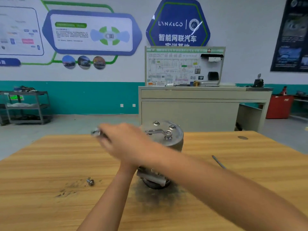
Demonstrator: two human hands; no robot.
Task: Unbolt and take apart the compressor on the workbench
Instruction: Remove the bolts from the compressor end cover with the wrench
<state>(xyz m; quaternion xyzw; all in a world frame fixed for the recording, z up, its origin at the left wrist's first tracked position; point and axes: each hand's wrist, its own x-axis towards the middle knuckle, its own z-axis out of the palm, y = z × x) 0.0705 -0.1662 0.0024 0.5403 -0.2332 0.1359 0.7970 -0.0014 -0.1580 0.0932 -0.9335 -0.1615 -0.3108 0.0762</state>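
- Gripping a blurred, shiny metal piece [95, 132], my right hand [123, 139] curls its fingers round it, just left of the compressor [164, 139].
- My left hand is hidden under my right forearm [191, 165]; I cannot tell its grip.
- Compressor: grey metal cylinder, bolt heads on its top cap.
- It stands on end mid-workbench [50, 164], long axis vertical.
- One loose bolt [90, 182] lies to its left.

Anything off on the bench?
Yes. Dark grime smears the bench around the compressor, with more streaks to its left beside a loose bolt. Looks like spilled oil or dirt; I cannot tell which.
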